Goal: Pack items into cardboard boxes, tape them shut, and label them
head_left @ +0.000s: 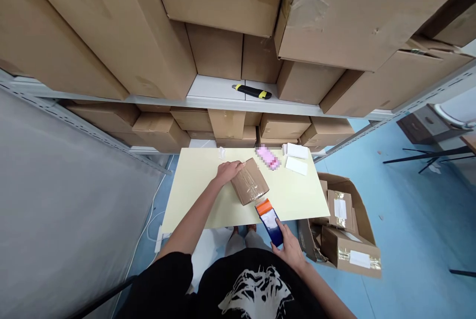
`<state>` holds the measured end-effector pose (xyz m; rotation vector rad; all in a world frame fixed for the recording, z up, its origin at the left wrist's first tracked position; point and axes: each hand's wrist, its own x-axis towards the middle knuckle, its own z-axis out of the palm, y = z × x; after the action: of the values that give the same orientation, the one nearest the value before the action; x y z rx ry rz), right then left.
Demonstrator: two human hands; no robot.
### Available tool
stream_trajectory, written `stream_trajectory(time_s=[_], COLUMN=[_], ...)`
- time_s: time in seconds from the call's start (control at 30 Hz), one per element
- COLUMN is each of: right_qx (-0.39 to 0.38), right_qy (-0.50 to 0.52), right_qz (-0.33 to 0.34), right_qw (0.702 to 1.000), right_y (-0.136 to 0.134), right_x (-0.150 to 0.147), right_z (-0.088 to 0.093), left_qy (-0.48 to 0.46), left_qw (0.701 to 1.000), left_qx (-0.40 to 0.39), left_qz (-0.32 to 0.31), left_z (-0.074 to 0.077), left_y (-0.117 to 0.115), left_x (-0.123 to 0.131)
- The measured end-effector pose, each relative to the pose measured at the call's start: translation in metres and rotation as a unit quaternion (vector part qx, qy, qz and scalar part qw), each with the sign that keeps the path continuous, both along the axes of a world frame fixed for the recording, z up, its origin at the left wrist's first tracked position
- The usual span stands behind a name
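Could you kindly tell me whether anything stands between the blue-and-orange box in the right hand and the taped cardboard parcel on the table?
Nothing visible does: the blue-and-orange box, held in the right hand, sits just off the near corner of the taped cardboard parcel, with the left hand on its other side.

Board (193, 195) pale yellow; parcel (250, 181) kraft brown; box (268, 222) orange, navy, white; utility knife (253, 91) black, yellow; floor (409, 220) blue.

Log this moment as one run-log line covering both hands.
left hand: on taped cardboard parcel | right hand: holding blue-and-orange box | surface: pale yellow tabletop
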<state>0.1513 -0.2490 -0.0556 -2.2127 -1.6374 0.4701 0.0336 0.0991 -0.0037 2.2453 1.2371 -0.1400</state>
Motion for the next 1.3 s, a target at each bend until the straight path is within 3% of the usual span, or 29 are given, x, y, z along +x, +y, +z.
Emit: stream_trajectory(time_s=[0.13, 0.33, 0.4, 0.47, 0.53, 0.63, 0.77, 0.87, 0.97, 1.3], right_qx=[0.012, -0.011, -0.031, -0.055, -0.081, -0.117, -0.167, -0.194, -0.213, -0.196], right_qy=[0.003, -0.031, -0.050, -0.071, -0.087, -0.105, -0.115, -0.113, -0.114, -0.072], right_qz=[0.035, 0.098, 0.106, 0.105, 0.102, 0.108, 0.121, 0.132, 0.136, 0.114], right_qw=[0.999, 0.995, 0.993, 0.990, 0.988, 0.982, 0.972, 0.965, 0.961, 0.971], right_y=[0.015, 0.037, 0.062, 0.095, 0.129, 0.174, 0.208, 0.215, 0.212, 0.193], right_x=[0.005, 0.015, 0.011, 0.004, -0.004, -0.017, -0.035, -0.042, -0.044, -0.041], right_z=[0.018, 0.093, 0.110, 0.120, 0.124, 0.128, 0.134, 0.138, 0.139, 0.138], left_qy=[-0.024, -0.088, -0.124, -0.139, -0.138, -0.161, -0.184, -0.160, -0.102, -0.020], left_qw=[0.999, 0.979, 0.954, 0.930, 0.923, 0.918, 0.934, 0.943, 0.942, 0.930], left_qx=[-0.031, -0.177, -0.249, -0.271, -0.229, -0.145, 0.001, 0.079, 0.122, 0.128], left_qz=[0.014, 0.049, 0.114, 0.206, 0.278, 0.331, 0.307, 0.280, 0.297, 0.345], left_z=[-0.009, -0.043, -0.055, -0.061, -0.060, -0.049, -0.040, -0.046, -0.054, -0.056], left_y=[0.002, -0.010, -0.013, -0.013, -0.010, -0.012, -0.035, -0.052, -0.056, -0.048], left_x=[-0.018, -0.055, -0.065, -0.076, -0.086, -0.093, -0.081, -0.069, -0.062, -0.050])
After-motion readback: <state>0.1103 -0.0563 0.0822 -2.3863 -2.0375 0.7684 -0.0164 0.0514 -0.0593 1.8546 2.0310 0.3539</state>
